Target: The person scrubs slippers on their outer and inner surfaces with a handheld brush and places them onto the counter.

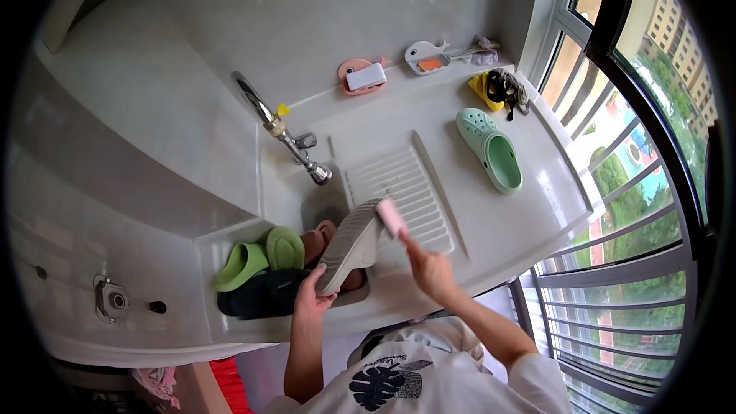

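Note:
My left hand (311,297) grips a grey-beige clog (351,244) by one end. The clog is tilted on its side over the sink, its ridged sole towards the tap. In my right hand (431,270) is a pink brush (392,218), its head against the raised end of the clog. Under and beside the clog, the sink (205,307) holds green slippers (242,264), a black slipper (264,293) and brownish-pink slippers (313,242), partly hidden. The ribbed washboard (399,184) lies behind the brush.
A mint-green clog (477,135) lies on the counter at right. Along the back are a pink soap dish (353,89) with a white bar, a white whale-shaped dish (421,57) and bunched cloths (502,94). The metal tap (287,138) rises behind the sink; a barred window (613,207) is at right.

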Demonstrator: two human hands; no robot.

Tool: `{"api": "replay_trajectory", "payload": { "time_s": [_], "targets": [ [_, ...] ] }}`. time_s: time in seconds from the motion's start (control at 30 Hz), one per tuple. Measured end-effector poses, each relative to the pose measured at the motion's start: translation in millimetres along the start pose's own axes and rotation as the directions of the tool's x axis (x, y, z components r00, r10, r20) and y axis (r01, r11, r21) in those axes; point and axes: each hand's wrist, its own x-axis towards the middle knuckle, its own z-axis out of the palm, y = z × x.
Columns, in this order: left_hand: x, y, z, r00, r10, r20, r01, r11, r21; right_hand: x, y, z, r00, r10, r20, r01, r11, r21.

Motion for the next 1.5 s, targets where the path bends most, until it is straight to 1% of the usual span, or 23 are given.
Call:
{"api": "replay_trajectory", "payload": {
  "time_s": [0.03, 0.07, 0.13, 0.17, 0.2, 0.23, 0.27, 0.3, 0.33, 0.4, 0.5, 0.57, 0.63, 0.7, 0.77, 0.9, 0.97, 1.1, 1.17, 1.2, 1.33, 1.4, 1.5],
  "targets": [
    [-1.7, 2.4, 2.2, 0.999, -0.010, 0.037, 0.011, 0.999, -0.031, -8.9, -7.0, -0.2, 0.993, -0.105, -0.056, 0.110, 0.990, 0.083],
    [-5.9, 1.0, 4.7, 1.000, -0.013, 0.029, 0.014, 0.999, -0.031, -10.5, -11.9, -5.4, 0.995, -0.088, -0.046, 0.091, 0.993, 0.081],
    [-32.5, 6.9, 40.1, 0.922, 0.369, 0.116, -0.386, 0.890, 0.242, -4.0, -16.5, -14.2, 0.997, -0.069, -0.039, 0.072, 0.994, 0.081],
    [-37.8, 9.2, 48.6, 0.924, 0.367, 0.111, -0.383, 0.891, 0.243, 1.7, -16.3, -18.9, 0.989, -0.129, -0.069, 0.137, 0.982, 0.127],
    [-42.0, 12.0, 55.3, 0.825, 0.525, 0.209, -0.555, 0.682, 0.477, 4.8, -19.0, -22.9, 0.977, -0.188, -0.102, 0.204, 0.964, 0.173],
    [-44.9, 14.3, 61.1, 0.700, 0.623, 0.350, -0.663, 0.383, 0.644, 2.8, -24.6, -27.6, 0.977, -0.188, -0.101, 0.204, 0.963, 0.176],
    [-47.4, 15.3, 65.9, 0.643, 0.652, 0.402, -0.691, 0.268, 0.671, -2.1, -32.8, -34.0, 0.951, -0.309, -0.012, 0.308, 0.940, 0.147],
    [-48.0, 17.0, 64.8, 0.646, 0.644, 0.409, -0.692, 0.267, 0.671, -5.8, -37.4, -36.6, 0.906, -0.417, 0.077, 0.406, 0.905, 0.123],
    [-48.0, 19.6, 61.2, 0.653, 0.612, 0.446, -0.652, 0.154, 0.742, -9.3, -37.5, -32.3, 0.875, -0.428, 0.227, 0.431, 0.902, 0.039],
    [-47.4, 16.5, 55.4, 0.615, 0.607, 0.503, -0.632, -0.003, 0.775, 3.0, -16.4, -10.1, 0.928, -0.354, 0.115, 0.346, 0.934, 0.087],
    [-52.9, 11.9, 55.5, 0.658, 0.606, 0.447, -0.612, 0.086, 0.786, 38.7, 1.4, -0.9, 0.991, -0.093, -0.093, 0.101, 0.991, 0.090],
    [-48.8, 4.9, 48.5, 0.658, 0.603, 0.451, -0.601, 0.060, 0.797, 48.5, 10.5, 2.9, 0.993, -0.035, -0.112, 0.050, 0.989, 0.136],
    [-45.8, 2.8, 45.7, 0.656, 0.601, 0.457, -0.590, 0.030, 0.807, 28.4, -16.3, -8.7, 0.988, -0.130, -0.086, 0.131, 0.991, 0.006],
    [-47.4, -0.2, 42.9, 0.639, 0.603, 0.478, -0.522, -0.116, 0.845, 2.3, -33.9, -9.9, 0.928, -0.373, -0.014, 0.372, 0.928, -0.034],
    [-46.3, -1.7, 41.3, 0.616, 0.603, 0.506, -0.520, -0.171, 0.837, -10.0, -43.6, -15.5, 0.920, -0.366, 0.138, 0.389, 0.895, -0.219],
    [-50.3, -4.5, 43.2, 0.590, 0.616, 0.521, -0.496, -0.232, 0.837, 36.7, -13.7, -19.4, 0.983, -0.102, -0.150, 0.076, 0.983, -0.168],
    [-53.4, -4.8, 46.3, 0.557, 0.614, 0.558, -0.516, -0.270, 0.813, 36.0, -14.5, -24.5, 0.981, -0.098, -0.170, 0.064, 0.979, -0.192],
    [-56.7, -2.8, 50.3, 0.497, 0.604, 0.623, -0.540, -0.347, 0.767, -35.1, -51.9, -17.0, 0.937, -0.325, 0.131, 0.349, 0.899, -0.263],
    [-60.0, 1.9, 56.9, 0.489, 0.598, 0.635, -0.539, -0.365, 0.759, -28.8, -36.2, -17.0, 0.959, -0.274, 0.078, 0.284, 0.904, -0.320],
    [-62.2, 2.4, 58.6, 0.481, 0.595, 0.644, -0.537, -0.381, 0.753, -14.2, -27.7, -24.5, 0.974, -0.225, 0.028, 0.224, 0.942, -0.251],
    [-59.0, -1.3, 60.7, 0.469, 0.600, 0.648, -0.569, -0.356, 0.742, 17.4, -4.7, -30.1, 0.969, -0.131, -0.208, 0.060, 0.947, -0.315],
    [-48.2, -9.5, 59.4, 0.555, 0.656, 0.511, -0.509, -0.218, 0.833, 5.8, -13.0, -18.4, 0.967, -0.188, -0.174, 0.139, 0.955, -0.260],
    [-36.2, -19.7, 61.6, 0.572, 0.714, 0.404, -0.469, -0.120, 0.875, -22.2, -43.2, -8.7, 0.974, -0.227, 0.012, 0.225, 0.953, -0.201]
  ]
}}
